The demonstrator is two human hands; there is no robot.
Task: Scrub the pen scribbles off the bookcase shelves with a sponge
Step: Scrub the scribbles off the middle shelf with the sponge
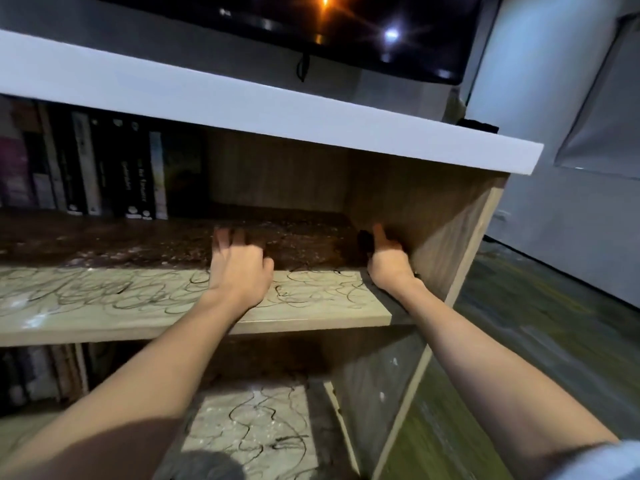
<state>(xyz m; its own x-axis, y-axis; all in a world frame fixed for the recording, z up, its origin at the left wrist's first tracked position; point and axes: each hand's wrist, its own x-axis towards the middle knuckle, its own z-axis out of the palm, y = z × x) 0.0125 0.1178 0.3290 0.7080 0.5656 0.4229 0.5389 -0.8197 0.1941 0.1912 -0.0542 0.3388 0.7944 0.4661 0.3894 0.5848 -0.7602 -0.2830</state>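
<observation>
The upper shelf [104, 299] of the wooden bookcase carries black pen scribbles along its lit front strip; its rear part lies in shadow. My left hand [239, 265] rests flat on this shelf with its fingers spread forward. At the shelf's right end, against the side panel [443, 216], my right hand [388, 261] grips a dark object [365, 242], apparently the sponge, pressed to the shelf. The lower shelf [256, 424] is scribbled too.
A row of books [104, 174] stands at the back left of the upper shelf, more books [31, 372] lower left. A white top board [242, 105] overhangs the shelf, with a television [346, 26] above. Floor [519, 341] lies to the right.
</observation>
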